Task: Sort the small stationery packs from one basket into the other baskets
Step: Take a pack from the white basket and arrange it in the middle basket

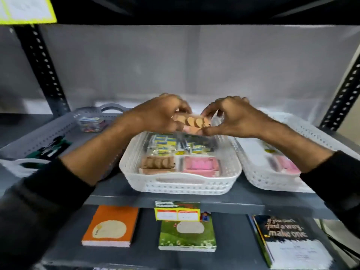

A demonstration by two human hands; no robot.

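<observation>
Two hands hold one brown pack (191, 121) between them above the far end of the middle white basket (181, 184): the left hand (161, 114) pinches its left end and the right hand (231, 118) pinches its right end, fingers on top and thumbs beneath. Below, that basket holds another brown pack (156, 163) beside a pink pack (200, 164) at its near end, with blue and yellow packs (165, 143) behind them. A grey basket (50, 129) sits just to the left, its floor largely bare past a small multicoloured pack (90, 123) at the far end. A second white basket (272, 182) stands just to the right, with bare floor at its middle and a pink pack (284, 164) near the front. The right forearm hides part of that basket, the left forearm covers the grey basket's right rim, and motion blur makes every pack's print unreadable.
</observation>
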